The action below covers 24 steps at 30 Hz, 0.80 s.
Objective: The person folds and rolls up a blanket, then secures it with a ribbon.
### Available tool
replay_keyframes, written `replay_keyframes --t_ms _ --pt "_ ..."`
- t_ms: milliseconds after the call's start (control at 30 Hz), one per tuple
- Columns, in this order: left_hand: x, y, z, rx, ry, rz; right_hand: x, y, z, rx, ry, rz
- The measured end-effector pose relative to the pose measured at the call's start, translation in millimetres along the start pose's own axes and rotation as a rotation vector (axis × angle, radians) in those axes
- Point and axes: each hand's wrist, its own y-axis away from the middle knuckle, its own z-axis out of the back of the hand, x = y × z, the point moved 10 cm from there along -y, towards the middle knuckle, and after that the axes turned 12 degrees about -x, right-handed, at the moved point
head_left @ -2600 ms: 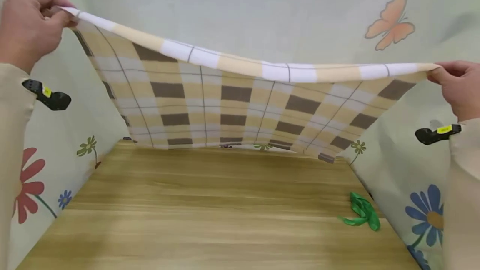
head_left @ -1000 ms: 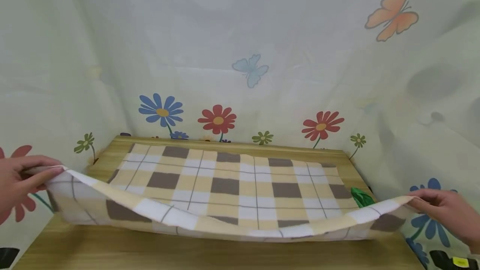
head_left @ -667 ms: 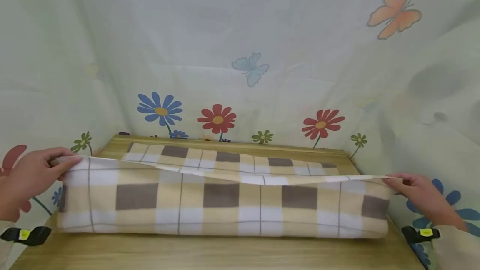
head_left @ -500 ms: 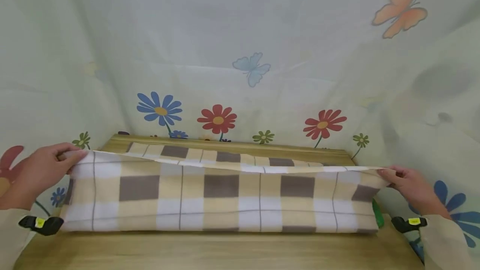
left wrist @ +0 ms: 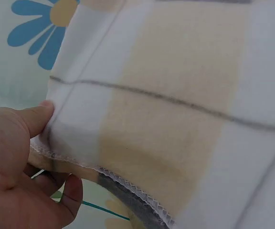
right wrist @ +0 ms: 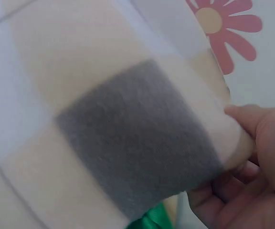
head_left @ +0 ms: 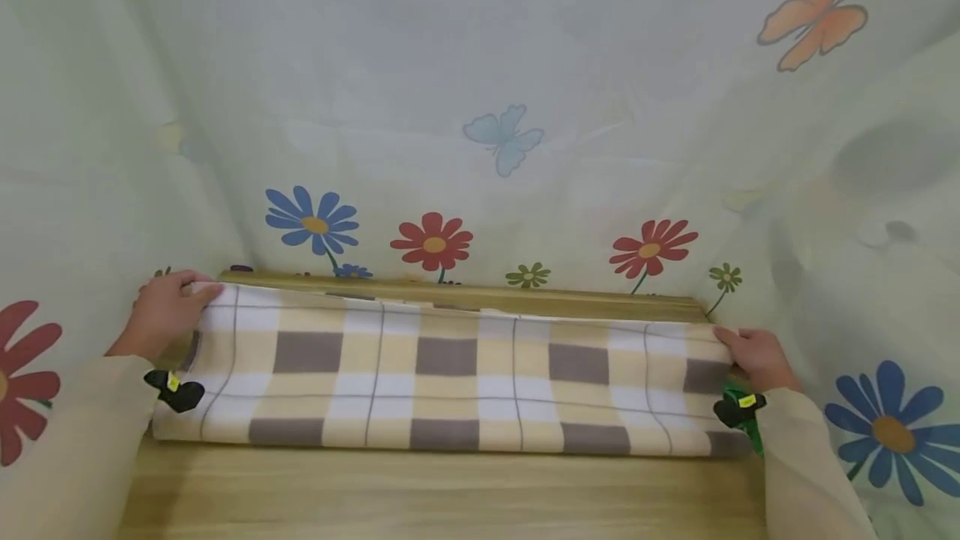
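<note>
A checked fleece blanket (head_left: 446, 357) in cream, white and grey-brown lies folded over across the table, its upper layer's edge toward the back wall. My left hand (head_left: 167, 307) pinches the far left corner between thumb and fingers; the left wrist view shows the stitched hem (left wrist: 128, 186) there. At the far right corner my right hand (head_left: 759, 357) pinches the cloth, thumb on top and fingers curled beneath. A green ribbon (head_left: 756, 438) shows beside the blanket's right end, partly covered by the cloth and the wrist camera.
The wooden table (head_left: 450, 494) shows bare along its front and in a narrow strip at the back. Pale curtain-like walls (head_left: 375, 65) printed with flowers and butterflies enclose it at the back and both sides.
Both hands have come down from holding the blanket up, then carried its near edge up and away toward the back, folding it over. They have also moved inward; the grip stays.
</note>
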Motion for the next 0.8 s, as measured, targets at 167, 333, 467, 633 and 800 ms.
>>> replay_keyframes --t_ms 167,333,467,633,800 --pt "6.3 -11.0 -14.9 -0.036 0.029 -0.001 -5.1 -10.7 -11.6 -0.107 0.003 0.001" --pt "22.9 -12.1 -31.8 -0.039 0.066 0.080 -4.9 -19.5 -28.9 -0.168 0.048 -0.032" --pt "36.7 -7.4 -44.7 0.010 0.095 0.127 -8.7 -24.1 -39.3 -0.183 0.061 -0.052" --pt "52.4 -3.1 -59.4 0.161 0.090 0.157 -14.7 -25.4 -41.2 -0.153 0.106 0.003" --pt "50.5 -2.5 -56.7 0.203 0.058 0.076 -20.1 -23.3 -42.2 -0.071 0.145 0.064"
